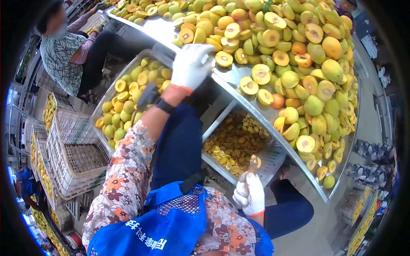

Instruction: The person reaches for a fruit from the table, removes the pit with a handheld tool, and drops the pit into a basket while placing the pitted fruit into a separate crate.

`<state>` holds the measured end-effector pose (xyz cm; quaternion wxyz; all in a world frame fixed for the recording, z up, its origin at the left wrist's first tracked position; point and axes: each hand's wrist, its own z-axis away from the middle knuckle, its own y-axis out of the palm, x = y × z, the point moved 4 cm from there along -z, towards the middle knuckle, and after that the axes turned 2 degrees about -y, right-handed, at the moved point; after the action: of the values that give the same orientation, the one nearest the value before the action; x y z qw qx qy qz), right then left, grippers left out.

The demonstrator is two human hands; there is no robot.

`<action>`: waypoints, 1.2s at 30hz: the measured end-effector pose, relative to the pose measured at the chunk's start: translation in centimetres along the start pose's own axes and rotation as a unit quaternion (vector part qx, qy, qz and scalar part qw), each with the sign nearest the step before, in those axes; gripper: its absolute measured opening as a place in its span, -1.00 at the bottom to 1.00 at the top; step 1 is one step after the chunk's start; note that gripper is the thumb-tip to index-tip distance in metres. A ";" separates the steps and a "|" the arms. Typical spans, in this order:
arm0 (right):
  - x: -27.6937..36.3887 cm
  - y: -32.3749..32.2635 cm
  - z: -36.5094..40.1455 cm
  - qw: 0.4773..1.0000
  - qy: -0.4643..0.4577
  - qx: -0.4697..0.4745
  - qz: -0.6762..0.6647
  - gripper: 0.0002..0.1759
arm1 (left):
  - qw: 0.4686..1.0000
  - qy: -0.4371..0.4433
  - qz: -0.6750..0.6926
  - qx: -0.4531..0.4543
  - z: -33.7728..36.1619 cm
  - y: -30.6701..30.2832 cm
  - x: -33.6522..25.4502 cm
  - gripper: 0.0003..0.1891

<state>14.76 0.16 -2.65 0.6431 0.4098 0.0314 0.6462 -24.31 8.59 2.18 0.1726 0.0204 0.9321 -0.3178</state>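
Note:
My left hand, in a white glove, is over the near edge of the metal table, beside the heap of halved yellow-green stone fruit. Its fingers are smeared by motion, so I cannot make out what they hold, if anything. Lower right, my right hand, also gloved, is closed around a short brown tool that points upward, with a yellowish-brown tip. Below the table edge, a white crate holds fruit scraps and pits; the right hand is just above its near side.
A plastic crate full of fruit stands left of my knee, partly behind my left forearm. Stacked white crates stand further left. A seated person works at the upper left. More fruit-filled crates are at the lower right.

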 end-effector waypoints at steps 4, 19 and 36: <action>-0.1 0.1 0.8 1.000 0.004 0.020 0.001 -0.78 | 0.954 -0.081 -0.124 0.260 -2.2 7.1 -1.0 -0.60; 1.1 0.3 2.8 0.990 -0.098 0.025 0.094 -0.85 | 0.623 -0.246 0.646 0.366 8.0 -0.8 -17.2 -0.54; 1.9 1.7 4.0 0.563 -0.506 -0.036 0.653 -0.60 | 0.519 -0.449 0.673 0.277 12.7 -0.5 -23.8 -0.44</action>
<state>16.01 -0.48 1.87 -0.0290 0.5544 -0.5985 0.5775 1.92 2.26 1.10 0.7164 0.5423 0.3047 -0.3158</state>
